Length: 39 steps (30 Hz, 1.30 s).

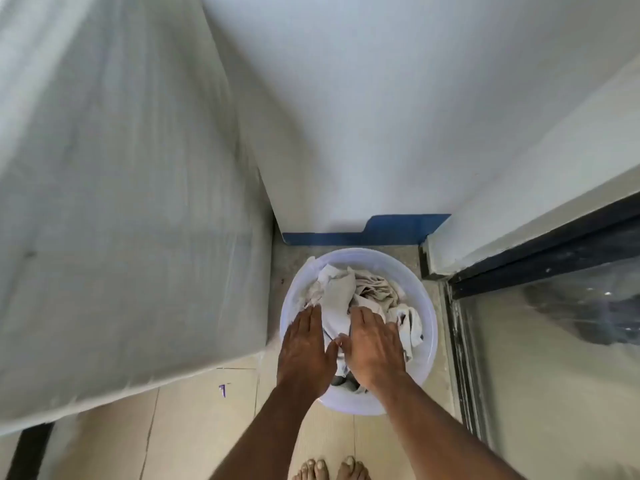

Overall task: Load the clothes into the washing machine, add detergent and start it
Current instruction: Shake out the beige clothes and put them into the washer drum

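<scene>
A round pale lilac plastic basin [427, 327] stands on the floor in a corner. It holds a heap of crumpled whitish and grey clothes [356, 292]. My left hand [304, 351] lies flat over the left side of the heap, fingers together and stretched out. My right hand [375, 344] lies flat next to it on the middle of the clothes, thumb near the left thumb. Neither hand has closed around any cloth. A large box-like thing wrapped in a grey-white cover [131, 202] stands at the left; whether it is the washing machine cannot be told.
A white wall with a blue skirting strip [388, 230] stands just behind the basin. A dark-framed sliding glass door [540, 341] runs along the right. Beige floor tiles [194, 431] lie in front, and bare toes [329, 469] show at the bottom edge.
</scene>
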Each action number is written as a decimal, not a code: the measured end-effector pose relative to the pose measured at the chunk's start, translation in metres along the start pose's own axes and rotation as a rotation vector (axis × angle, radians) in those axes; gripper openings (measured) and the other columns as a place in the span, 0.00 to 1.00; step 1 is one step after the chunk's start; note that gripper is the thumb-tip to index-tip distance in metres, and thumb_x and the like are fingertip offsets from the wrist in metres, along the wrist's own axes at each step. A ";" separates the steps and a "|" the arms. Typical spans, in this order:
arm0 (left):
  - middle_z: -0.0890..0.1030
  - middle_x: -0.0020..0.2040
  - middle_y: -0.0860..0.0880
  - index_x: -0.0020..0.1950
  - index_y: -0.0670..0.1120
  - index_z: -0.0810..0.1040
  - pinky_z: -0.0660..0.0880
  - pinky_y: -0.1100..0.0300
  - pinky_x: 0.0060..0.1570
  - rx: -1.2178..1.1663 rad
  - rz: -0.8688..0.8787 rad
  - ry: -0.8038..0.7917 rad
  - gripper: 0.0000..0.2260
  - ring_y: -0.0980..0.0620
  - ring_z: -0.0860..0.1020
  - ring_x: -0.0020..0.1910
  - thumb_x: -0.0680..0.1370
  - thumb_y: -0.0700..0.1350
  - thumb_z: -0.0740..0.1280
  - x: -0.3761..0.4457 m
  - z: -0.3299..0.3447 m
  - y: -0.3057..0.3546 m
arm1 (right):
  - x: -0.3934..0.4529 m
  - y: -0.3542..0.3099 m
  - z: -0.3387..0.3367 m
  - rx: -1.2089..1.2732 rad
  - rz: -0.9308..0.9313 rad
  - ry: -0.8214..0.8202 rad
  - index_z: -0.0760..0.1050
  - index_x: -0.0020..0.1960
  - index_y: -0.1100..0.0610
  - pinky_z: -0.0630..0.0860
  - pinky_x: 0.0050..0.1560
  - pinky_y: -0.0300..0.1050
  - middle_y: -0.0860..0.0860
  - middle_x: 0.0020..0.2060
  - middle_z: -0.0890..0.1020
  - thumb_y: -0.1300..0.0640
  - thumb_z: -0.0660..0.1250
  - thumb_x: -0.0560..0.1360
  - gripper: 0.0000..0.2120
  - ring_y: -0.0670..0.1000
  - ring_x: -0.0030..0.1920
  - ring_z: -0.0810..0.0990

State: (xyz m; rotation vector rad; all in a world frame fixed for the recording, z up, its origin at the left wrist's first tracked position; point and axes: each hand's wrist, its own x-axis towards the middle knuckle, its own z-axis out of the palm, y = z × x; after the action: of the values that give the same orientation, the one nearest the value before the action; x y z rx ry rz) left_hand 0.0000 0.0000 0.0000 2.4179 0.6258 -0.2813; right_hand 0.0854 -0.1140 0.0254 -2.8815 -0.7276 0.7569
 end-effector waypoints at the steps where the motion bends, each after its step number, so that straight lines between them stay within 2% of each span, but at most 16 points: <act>1: 0.60 0.84 0.47 0.85 0.45 0.55 0.56 0.54 0.82 -0.047 -0.034 -0.010 0.33 0.48 0.58 0.84 0.85 0.58 0.61 0.002 0.011 -0.003 | 0.004 0.001 0.009 -0.001 -0.016 -0.004 0.66 0.75 0.53 0.68 0.69 0.57 0.51 0.69 0.75 0.46 0.63 0.82 0.24 0.55 0.70 0.73; 4: 0.60 0.84 0.46 0.85 0.43 0.55 0.57 0.55 0.82 -0.162 -0.127 0.009 0.33 0.47 0.58 0.84 0.84 0.52 0.64 0.009 0.037 -0.013 | 0.017 0.003 0.032 -0.007 -0.026 0.043 0.69 0.73 0.54 0.73 0.64 0.57 0.52 0.67 0.78 0.47 0.67 0.79 0.25 0.56 0.66 0.77; 7: 0.62 0.83 0.44 0.85 0.42 0.54 0.63 0.53 0.80 -0.205 -0.223 0.019 0.35 0.46 0.61 0.82 0.82 0.46 0.68 0.015 0.057 -0.024 | 0.026 0.006 0.055 0.013 0.015 0.108 0.73 0.67 0.55 0.77 0.58 0.57 0.54 0.58 0.83 0.46 0.72 0.74 0.25 0.57 0.58 0.82; 10: 0.66 0.81 0.46 0.85 0.45 0.49 0.71 0.53 0.73 -0.197 -0.270 -0.014 0.38 0.46 0.69 0.77 0.82 0.44 0.68 0.022 0.064 -0.027 | 0.027 0.013 0.066 0.069 0.056 0.142 0.69 0.72 0.53 0.76 0.63 0.57 0.51 0.59 0.82 0.45 0.73 0.73 0.32 0.55 0.62 0.81; 12: 0.71 0.76 0.45 0.85 0.46 0.46 0.76 0.55 0.66 -0.166 -0.312 -0.046 0.39 0.47 0.77 0.68 0.82 0.41 0.67 0.025 0.064 -0.022 | 0.025 0.018 0.072 0.077 0.076 0.122 0.68 0.75 0.52 0.75 0.65 0.55 0.50 0.60 0.82 0.46 0.74 0.73 0.34 0.54 0.64 0.80; 13: 0.76 0.71 0.44 0.85 0.47 0.45 0.78 0.55 0.61 -0.136 -0.335 -0.055 0.39 0.47 0.80 0.62 0.81 0.39 0.66 0.027 0.062 -0.020 | 0.025 0.020 0.073 0.077 0.074 0.108 0.71 0.73 0.51 0.75 0.64 0.54 0.50 0.58 0.83 0.49 0.75 0.72 0.31 0.54 0.62 0.81; 16: 0.83 0.55 0.43 0.84 0.47 0.50 0.81 0.53 0.53 -0.240 -0.428 -0.009 0.37 0.46 0.83 0.52 0.80 0.39 0.66 0.029 0.055 -0.010 | 0.022 0.021 0.071 0.092 0.035 0.091 0.78 0.57 0.51 0.78 0.53 0.51 0.49 0.45 0.85 0.57 0.72 0.74 0.11 0.55 0.51 0.84; 17: 0.83 0.57 0.43 0.84 0.47 0.51 0.81 0.52 0.55 -0.279 -0.477 0.015 0.37 0.45 0.83 0.54 0.81 0.40 0.67 0.028 0.053 -0.006 | 0.020 0.020 0.067 0.115 0.040 0.079 0.79 0.54 0.51 0.79 0.50 0.51 0.49 0.42 0.85 0.58 0.70 0.75 0.08 0.55 0.48 0.84; 19: 0.77 0.68 0.41 0.84 0.44 0.48 0.76 0.52 0.63 -0.295 -0.573 0.036 0.39 0.41 0.79 0.65 0.81 0.45 0.69 0.025 0.053 0.001 | 0.014 0.017 0.063 0.177 0.046 0.072 0.78 0.49 0.51 0.79 0.45 0.51 0.49 0.40 0.84 0.53 0.69 0.76 0.04 0.55 0.45 0.84; 21: 0.75 0.69 0.40 0.84 0.41 0.47 0.75 0.52 0.63 -0.288 -0.614 0.025 0.40 0.40 0.78 0.66 0.81 0.49 0.69 0.021 0.058 0.003 | 0.005 0.016 0.065 0.209 -0.014 0.061 0.77 0.47 0.50 0.77 0.44 0.50 0.48 0.42 0.81 0.46 0.67 0.74 0.08 0.54 0.45 0.82; 23: 0.81 0.61 0.41 0.82 0.44 0.52 0.79 0.51 0.58 -0.312 -0.617 0.015 0.37 0.41 0.82 0.60 0.81 0.47 0.70 0.018 0.066 -0.001 | -0.003 0.017 0.073 0.128 -0.107 -0.023 0.77 0.54 0.47 0.78 0.50 0.49 0.47 0.51 0.78 0.45 0.69 0.71 0.14 0.52 0.52 0.80; 25: 0.85 0.49 0.43 0.79 0.49 0.58 0.82 0.50 0.49 -0.370 -0.594 0.045 0.32 0.42 0.85 0.50 0.79 0.41 0.69 0.015 0.069 -0.005 | -0.007 0.018 0.081 0.063 -0.104 -0.059 0.78 0.58 0.47 0.79 0.51 0.51 0.49 0.56 0.76 0.48 0.75 0.68 0.19 0.53 0.54 0.81; 28: 0.85 0.39 0.46 0.78 0.50 0.62 0.81 0.52 0.43 -0.401 -0.556 0.089 0.30 0.45 0.84 0.43 0.77 0.36 0.67 0.009 0.066 -0.002 | -0.010 0.016 0.084 0.071 0.019 -0.007 0.80 0.49 0.50 0.81 0.43 0.51 0.49 0.50 0.76 0.54 0.81 0.66 0.15 0.54 0.45 0.83; 32: 0.80 0.29 0.52 0.77 0.49 0.68 0.80 0.52 0.38 -0.500 -0.470 0.205 0.28 0.54 0.81 0.32 0.78 0.36 0.69 -0.008 0.039 0.018 | -0.028 0.013 0.059 0.098 -0.026 0.162 0.75 0.46 0.51 0.78 0.38 0.49 0.49 0.43 0.76 0.60 0.80 0.64 0.17 0.54 0.41 0.80; 35: 0.82 0.33 0.53 0.72 0.57 0.72 0.81 0.52 0.38 -0.556 -0.419 0.240 0.24 0.53 0.82 0.34 0.79 0.35 0.66 -0.020 0.013 0.042 | -0.042 0.009 0.021 0.112 -0.019 0.236 0.76 0.48 0.51 0.78 0.40 0.50 0.49 0.40 0.79 0.62 0.79 0.63 0.19 0.55 0.41 0.81; 39: 0.87 0.51 0.53 0.68 0.55 0.78 0.81 0.54 0.51 -0.478 -0.307 0.169 0.18 0.50 0.84 0.50 0.82 0.39 0.62 -0.033 -0.031 0.078 | -0.050 -0.002 -0.038 0.112 0.012 0.260 0.78 0.55 0.55 0.79 0.38 0.52 0.50 0.37 0.82 0.62 0.79 0.66 0.20 0.56 0.39 0.83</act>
State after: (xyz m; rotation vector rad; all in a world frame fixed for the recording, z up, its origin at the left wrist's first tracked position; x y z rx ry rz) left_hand 0.0117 -0.0475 0.0763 1.8959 1.0167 -0.0403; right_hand 0.0642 -0.1335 0.0818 -2.8096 -0.6160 0.3974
